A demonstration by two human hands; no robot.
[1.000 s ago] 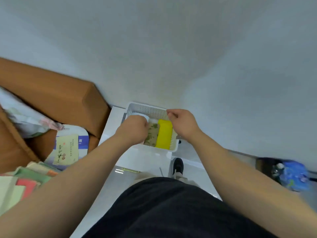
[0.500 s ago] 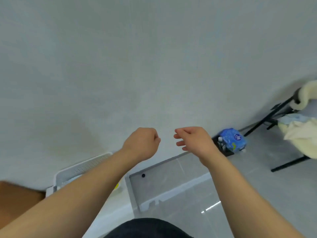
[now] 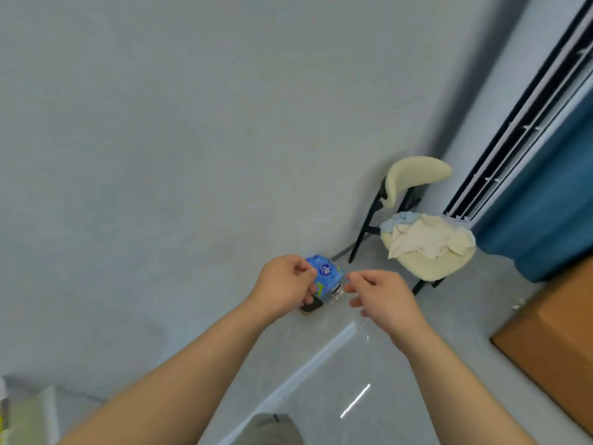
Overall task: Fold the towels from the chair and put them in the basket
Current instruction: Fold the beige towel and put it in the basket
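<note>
- Two hands are raised at mid-frame, both empty: the left hand [image 3: 282, 284] has its fingers curled in toward the palm around nothing, and the right hand [image 3: 382, 297] has its fingers half-bent and relaxed, also without a grasp.
- The towels [image 3: 426, 240] lie in a loose, unfolded heap on the seat of the folding chair [image 3: 414, 175], which stands against the wall well beyond the hands. A pale blue cloth [image 3: 398, 217] shows at the back edge of the heap.
- Judgement: the hands are held forward and free because the next step is to fetch a towel. Nothing is being folded at present.
- A white slatted shape at the lower left corner is probably the basket [image 3: 48, 409]. It is cut off and blurred, so its contents cannot be confirmed.
- A blue packet [image 3: 327, 274] sits on the floor by the wall, behind the hands and apart from them.
- A brown cardboard box [image 3: 552, 342] stands at the right, below a blue curtain [image 3: 539, 216].
</note>
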